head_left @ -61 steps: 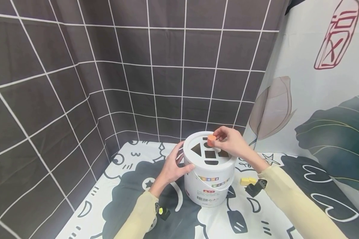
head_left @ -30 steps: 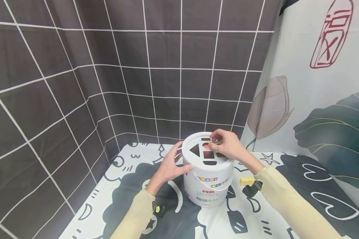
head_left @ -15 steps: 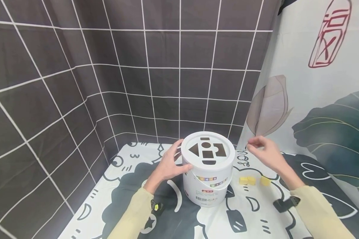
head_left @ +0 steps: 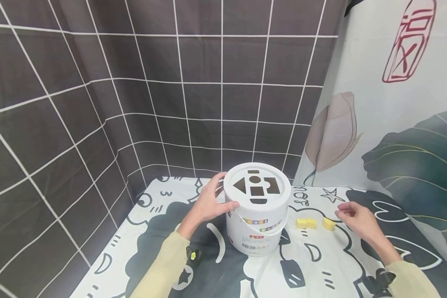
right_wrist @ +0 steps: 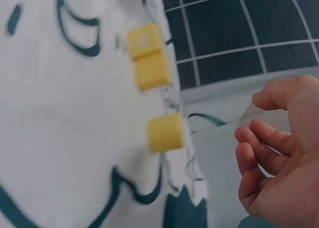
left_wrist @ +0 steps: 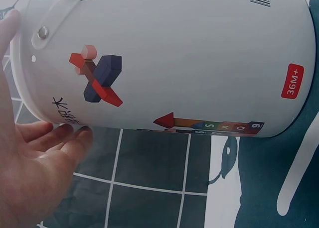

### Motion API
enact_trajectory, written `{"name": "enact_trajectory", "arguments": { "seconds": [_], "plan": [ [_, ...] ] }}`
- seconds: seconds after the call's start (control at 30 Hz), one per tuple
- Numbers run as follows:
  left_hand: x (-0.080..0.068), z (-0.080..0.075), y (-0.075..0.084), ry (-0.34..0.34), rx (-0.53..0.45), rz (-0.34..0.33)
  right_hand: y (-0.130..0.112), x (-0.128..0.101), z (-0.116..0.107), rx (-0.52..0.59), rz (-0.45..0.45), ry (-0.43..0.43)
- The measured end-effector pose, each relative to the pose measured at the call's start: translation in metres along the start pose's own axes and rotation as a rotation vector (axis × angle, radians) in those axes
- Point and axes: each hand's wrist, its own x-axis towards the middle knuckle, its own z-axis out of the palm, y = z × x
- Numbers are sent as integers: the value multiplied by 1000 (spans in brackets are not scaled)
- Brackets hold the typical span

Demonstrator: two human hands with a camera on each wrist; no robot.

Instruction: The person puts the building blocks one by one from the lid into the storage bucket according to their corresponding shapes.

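Observation:
A white bucket [head_left: 257, 231] with a lid [head_left: 279, 194] of cut-out shapes stands on a cartoon-print cloth [head_left: 320, 269]. My left hand [head_left: 208, 203] grips its upper left side, thumb in front and fingers behind. In the left wrist view the left hand [left_wrist: 35, 173] lies against the bucket wall [left_wrist: 174, 54]. My right hand [head_left: 354, 217] hovers low over the cloth with fingers loosely curled and holds nothing. Just left of its fingertips lies a single yellow block [head_left: 328, 224]. In the right wrist view that block [right_wrist: 165, 132] is apart from the right hand [right_wrist: 279, 158].
Two more yellow blocks [head_left: 306, 223] lie side by side between the bucket and the single block; the pair [right_wrist: 148, 56] also shows in the right wrist view. Dark tiled walls close the back and left. A leaf-print curtain [head_left: 395, 124] hangs on the right.
The right hand dropped an orange cylinder into the lid's round hole, then drew away to the right and down toward the single yellow block. The left hand stayed on the bucket.

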Motion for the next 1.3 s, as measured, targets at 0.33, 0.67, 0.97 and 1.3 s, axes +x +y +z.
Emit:
{"name": "enact_trajectory", "arguments": {
  "seconds": [0.33,0.67,0.97,1.3],
  "plan": [
    [2,-2,3,-16,51,15,1,-11,12,-14,96,-78],
    [2,-3,2,-12,70,28,10,-11,22,-27,147,-113],
    [1,-1,0,6,47,35,8,-10,30,5,172,-130],
    [1,-2,0,-2,11,38,6,-7,34,6,162,-138]
  ]
}}
